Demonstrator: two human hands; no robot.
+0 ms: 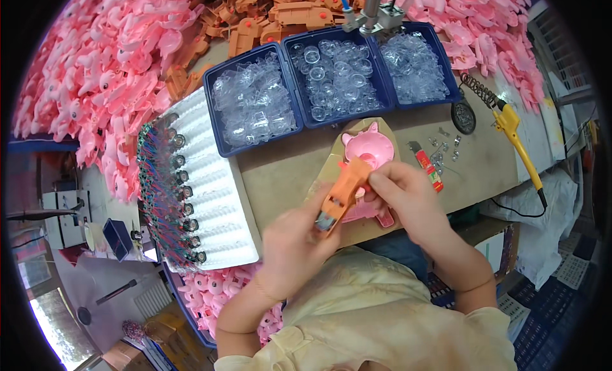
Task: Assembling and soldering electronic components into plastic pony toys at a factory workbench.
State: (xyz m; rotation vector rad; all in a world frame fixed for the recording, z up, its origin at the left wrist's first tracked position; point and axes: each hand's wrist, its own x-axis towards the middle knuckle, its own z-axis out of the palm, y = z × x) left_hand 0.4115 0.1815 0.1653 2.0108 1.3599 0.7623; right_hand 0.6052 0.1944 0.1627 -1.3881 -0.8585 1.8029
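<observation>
My left hand [290,240] is closed around an orange plastic housing [346,191], tilted, with a dark and greyish insert at its lower end. Pressed together, the fingers of my right hand [408,195] meet the housing's upper right side; whatever they pinch is hidden. Beneath both hands lies a pink pig-shaped shell [371,146] on a tan board [333,165], its head with two ears showing and its lower part mostly covered. Right of the shell are a red utility knife [431,173] and several small metal pieces [441,155].
Three blue bins [224,143] of clear plastic parts stand behind. A white foam tray [220,227] at left carries wired round components [180,176]. Pink shells [95,71] and orange housings [299,14] are heaped behind. A yellow soldering iron [519,138] rests at right; a metal fixture [371,14] hangs above.
</observation>
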